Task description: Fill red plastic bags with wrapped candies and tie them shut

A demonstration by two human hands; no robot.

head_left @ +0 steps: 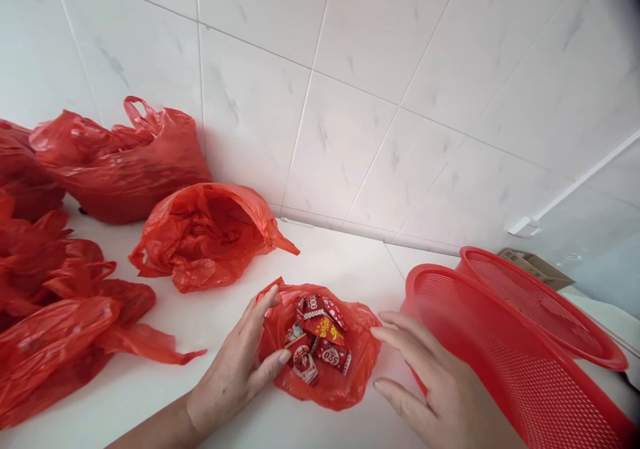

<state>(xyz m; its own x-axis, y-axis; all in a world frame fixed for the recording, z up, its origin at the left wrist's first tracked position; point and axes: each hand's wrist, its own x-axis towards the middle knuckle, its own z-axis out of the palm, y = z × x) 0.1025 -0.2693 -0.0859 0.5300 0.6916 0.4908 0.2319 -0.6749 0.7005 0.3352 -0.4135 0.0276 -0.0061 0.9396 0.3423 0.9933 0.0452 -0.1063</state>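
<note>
A small red plastic bag lies with its mouth facing up on the white surface in front of me. Inside it are several red-wrapped candies, some with white or yellow print. My left hand is at the bag's left side, thumb and index finger spread apart and touching the plastic near the rim. On the right, my right hand is open, its fingers curved and the fingertips at the bag's right edge. Nothing is visible in its grasp.
Another red bag gapes behind, near the tiled wall. A full red bag and crumpled red bags fill the left. At right stand two red mesh baskets, with a cardboard box behind.
</note>
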